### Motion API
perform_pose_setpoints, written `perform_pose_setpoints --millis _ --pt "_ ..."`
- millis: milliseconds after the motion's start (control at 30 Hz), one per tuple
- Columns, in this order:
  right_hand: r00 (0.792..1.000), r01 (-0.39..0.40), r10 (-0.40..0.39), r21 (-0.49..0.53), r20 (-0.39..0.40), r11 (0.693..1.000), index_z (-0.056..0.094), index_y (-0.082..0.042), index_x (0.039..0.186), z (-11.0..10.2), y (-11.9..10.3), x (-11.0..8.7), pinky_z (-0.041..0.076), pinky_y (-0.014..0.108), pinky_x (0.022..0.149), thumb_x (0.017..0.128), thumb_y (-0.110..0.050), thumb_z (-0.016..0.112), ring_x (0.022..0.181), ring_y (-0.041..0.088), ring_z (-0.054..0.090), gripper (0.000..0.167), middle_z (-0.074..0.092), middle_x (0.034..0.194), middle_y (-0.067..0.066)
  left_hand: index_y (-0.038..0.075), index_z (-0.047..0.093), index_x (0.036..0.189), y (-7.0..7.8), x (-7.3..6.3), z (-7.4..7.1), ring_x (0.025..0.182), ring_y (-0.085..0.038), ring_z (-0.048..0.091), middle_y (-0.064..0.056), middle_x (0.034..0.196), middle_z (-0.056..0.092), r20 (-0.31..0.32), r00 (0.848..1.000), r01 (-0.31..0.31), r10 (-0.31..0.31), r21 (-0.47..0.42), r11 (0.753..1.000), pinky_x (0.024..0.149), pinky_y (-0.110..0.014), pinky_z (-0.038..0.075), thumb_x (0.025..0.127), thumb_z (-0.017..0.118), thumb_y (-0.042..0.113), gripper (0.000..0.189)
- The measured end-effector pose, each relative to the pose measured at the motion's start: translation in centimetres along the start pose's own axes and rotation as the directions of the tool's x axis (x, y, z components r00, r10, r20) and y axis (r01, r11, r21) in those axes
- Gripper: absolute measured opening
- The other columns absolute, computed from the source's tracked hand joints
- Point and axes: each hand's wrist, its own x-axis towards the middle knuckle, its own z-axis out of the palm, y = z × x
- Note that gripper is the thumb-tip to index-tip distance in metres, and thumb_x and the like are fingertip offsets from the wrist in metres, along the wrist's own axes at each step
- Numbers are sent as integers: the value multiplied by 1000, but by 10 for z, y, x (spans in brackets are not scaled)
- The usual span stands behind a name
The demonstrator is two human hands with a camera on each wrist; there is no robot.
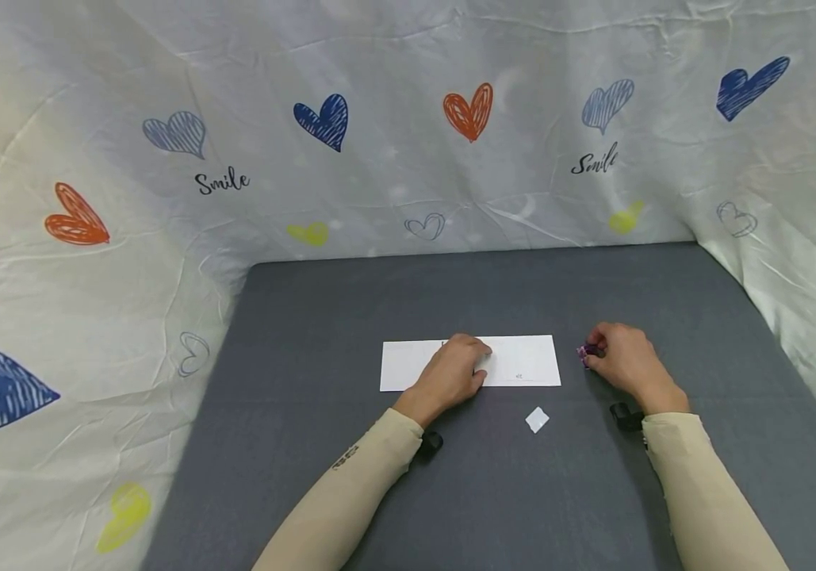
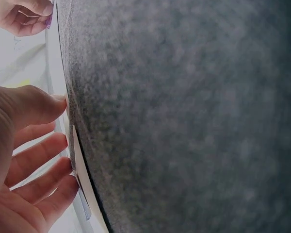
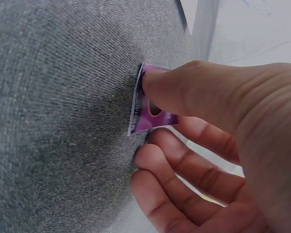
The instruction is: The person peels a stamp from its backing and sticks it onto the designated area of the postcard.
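A long white sheet of paper [image 1: 529,361] with small printed marks lies flat on the grey table. My left hand [image 1: 453,366] rests on its middle, covering part of it; in the left wrist view the loosely bent fingers [image 2: 43,155] and thumb touch down apart at the paper. To the right of the sheet, my right hand [image 1: 625,361] pinches a small purple packet [image 3: 145,114] with a serrated edge between thumb and fingers, close over the table. The thumb hides part of the packet's print.
A small white square [image 1: 538,419] lies on the grey table [image 1: 308,476] between the forearms, nearer than the sheet. White cloth [image 1: 379,182] with printed hearts hangs behind the table and at both sides. A dark wrist camera [image 1: 625,416] sits under the right wrist.
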Motion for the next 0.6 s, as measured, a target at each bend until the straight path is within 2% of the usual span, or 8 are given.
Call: perform_pose_setpoints --millis 200,400,600 --pt "1000 9 -9 17 -29 1000 67 1 103 1 1 -2 53 55 77 90 -8 83 82 31 64 23 70 91 16 5 80 120 0 0 -1 126 -29 70 -11 126 79 3 1000 0 0 8 1000 107 -43 56 95 81 10 26" --pt "998 10 -9 21 -65 1000 65 -1 106 1 -1 -3 52 55 75 93 -5 76 78 30 64 18 68 89 14 5 81 117 1 0 0 126 -29 71 -10 125 79 7 1000 -4 4 11 1000 107 -42 56 94 80 9 23" --pt "998 0 3 41 -66 999 65 5 123 2 -2 -3 53 58 76 95 -4 72 77 32 64 31 69 92 15 5 81 118 1 0 0 127 -30 70 -11 126 79 15 1000 -3 3 11 1000 109 -42 56 95 80 8 23"
